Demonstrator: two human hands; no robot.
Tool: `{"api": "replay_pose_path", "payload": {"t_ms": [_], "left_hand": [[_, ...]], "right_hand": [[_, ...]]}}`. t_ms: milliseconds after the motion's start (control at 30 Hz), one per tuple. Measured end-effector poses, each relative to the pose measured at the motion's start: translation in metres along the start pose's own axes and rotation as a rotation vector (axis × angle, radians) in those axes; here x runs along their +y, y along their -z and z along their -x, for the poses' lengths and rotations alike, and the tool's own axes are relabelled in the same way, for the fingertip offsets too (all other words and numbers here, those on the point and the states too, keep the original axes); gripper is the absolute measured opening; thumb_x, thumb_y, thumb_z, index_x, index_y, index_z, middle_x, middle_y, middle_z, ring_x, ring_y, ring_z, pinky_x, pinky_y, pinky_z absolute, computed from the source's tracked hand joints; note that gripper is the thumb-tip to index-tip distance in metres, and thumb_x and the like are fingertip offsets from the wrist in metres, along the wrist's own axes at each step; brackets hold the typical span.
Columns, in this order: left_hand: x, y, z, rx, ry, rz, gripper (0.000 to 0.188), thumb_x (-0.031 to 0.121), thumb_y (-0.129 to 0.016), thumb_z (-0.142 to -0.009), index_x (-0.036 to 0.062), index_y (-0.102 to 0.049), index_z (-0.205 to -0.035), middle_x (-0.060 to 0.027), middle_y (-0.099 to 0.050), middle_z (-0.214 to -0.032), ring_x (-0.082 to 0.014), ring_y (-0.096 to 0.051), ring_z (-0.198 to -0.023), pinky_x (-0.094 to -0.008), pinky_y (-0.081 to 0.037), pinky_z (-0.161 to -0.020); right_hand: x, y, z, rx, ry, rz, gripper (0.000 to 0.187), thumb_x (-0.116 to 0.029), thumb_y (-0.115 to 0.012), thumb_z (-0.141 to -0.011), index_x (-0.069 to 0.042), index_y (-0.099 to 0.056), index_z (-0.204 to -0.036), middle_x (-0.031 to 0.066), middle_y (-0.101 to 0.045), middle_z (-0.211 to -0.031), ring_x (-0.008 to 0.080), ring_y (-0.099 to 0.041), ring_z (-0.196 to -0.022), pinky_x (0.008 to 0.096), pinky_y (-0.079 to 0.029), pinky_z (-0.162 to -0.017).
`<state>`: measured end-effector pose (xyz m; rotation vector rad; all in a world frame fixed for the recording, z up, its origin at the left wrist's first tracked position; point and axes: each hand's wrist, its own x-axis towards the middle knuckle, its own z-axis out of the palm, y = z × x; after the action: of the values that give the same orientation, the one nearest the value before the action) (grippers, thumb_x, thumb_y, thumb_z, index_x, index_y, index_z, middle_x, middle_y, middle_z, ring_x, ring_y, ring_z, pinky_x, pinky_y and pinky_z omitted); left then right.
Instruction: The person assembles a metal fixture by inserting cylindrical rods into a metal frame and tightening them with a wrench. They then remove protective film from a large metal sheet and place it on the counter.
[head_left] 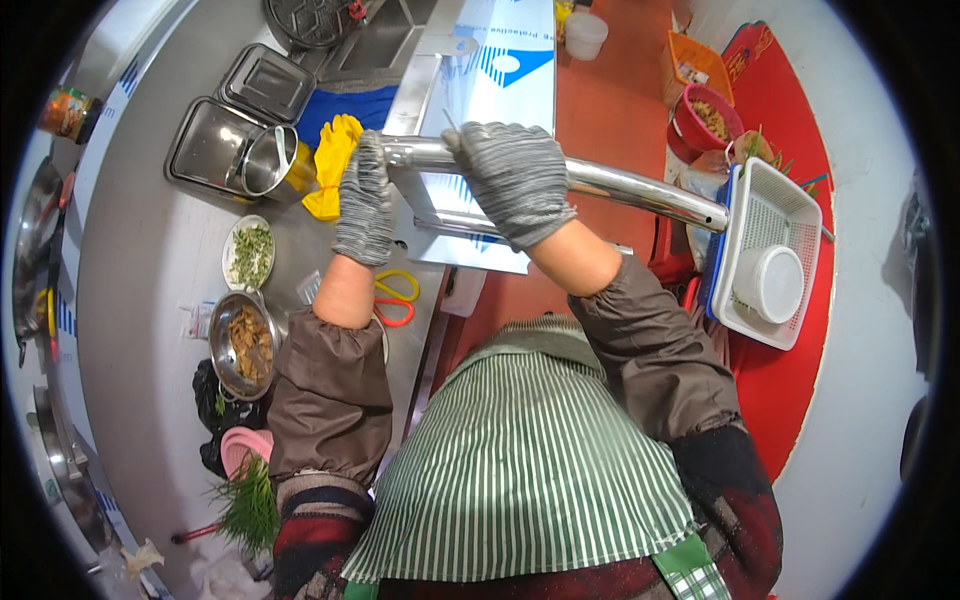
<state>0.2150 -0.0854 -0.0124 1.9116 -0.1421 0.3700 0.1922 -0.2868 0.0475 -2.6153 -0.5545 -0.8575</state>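
Note:
A shiny metal tube runs across in front of me, from my left hand to an end with a small hole on the right. My left hand, in a grey knitted glove, is closed round the tube's left end. Over the tube's middle lies my right hand, gloved alike, its fingers curled round it. A thin pale sliver shows by its knuckles, too small to name. Behind and under the tube is a metal panel with printed blue-and-white film. A yellow crumpled glove or cloth lies beside my left hand.
On the left steel counter stand metal trays, a metal pot, a plate of chopped greens, a bowl of brown food and scissors. On the right are a white basket with a tub and a pink bowl.

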Motion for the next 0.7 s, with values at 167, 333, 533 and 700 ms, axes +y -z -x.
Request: {"api": "replay_pose_path", "payload": {"t_ms": [167, 333, 533, 700], "left_hand": [[0.001, 0.008, 0.003, -0.055, 0.082, -0.049, 0.046, 0.030, -0.038, -0.097, -0.0017, -0.043, -0.129, -0.0123, -0.052, -0.115, -0.0173, -0.053, -0.099, -0.0277, -0.044, -0.085], [0.024, -0.004, 0.018, 0.066, -0.166, -0.246, 0.040, 0.028, -0.042, -0.099, -0.0010, -0.045, -0.126, -0.0100, -0.052, -0.109, -0.0156, -0.052, -0.094, -0.0277, -0.044, -0.084], [0.060, -0.034, 0.021, 0.378, 0.187, 0.224, 0.039, 0.028, -0.048, -0.097, 0.0005, -0.048, -0.125, -0.0032, -0.052, -0.096, -0.0067, -0.047, -0.077, -0.0208, -0.042, -0.069], [0.096, -0.040, 0.037, 0.626, 0.155, 0.187, 0.034, 0.028, -0.051, -0.096, 0.0020, -0.054, -0.117, -0.0020, -0.058, -0.089, -0.0068, -0.052, -0.078, -0.0222, -0.043, -0.073]], "right_hand": [[0.006, 0.005, -0.003, -0.055, 0.060, -0.121, 0.020, -0.026, -0.057, -0.084, -0.009, -0.057, -0.074, 0.0096, -0.059, -0.066, 0.0254, -0.060, -0.059, 0.0389, -0.046, -0.055], [0.015, 0.013, -0.001, -0.008, 0.178, -0.286, 0.016, -0.023, -0.060, -0.081, -0.006, -0.059, -0.080, 0.0101, -0.059, -0.075, 0.0257, -0.060, -0.067, 0.0381, -0.046, -0.059], [0.016, 0.010, 0.002, 0.158, 0.274, -0.405, 0.024, -0.023, -0.059, -0.079, -0.006, -0.060, -0.095, 0.0090, -0.059, -0.087, 0.0251, -0.058, -0.084, 0.0403, -0.044, -0.078], [0.016, 0.006, 0.006, 0.155, 0.333, -0.362, 0.031, -0.021, -0.060, -0.076, -0.003, -0.062, -0.101, 0.0116, -0.061, -0.098, 0.0273, -0.058, -0.096, 0.0463, -0.041, -0.091]]}}
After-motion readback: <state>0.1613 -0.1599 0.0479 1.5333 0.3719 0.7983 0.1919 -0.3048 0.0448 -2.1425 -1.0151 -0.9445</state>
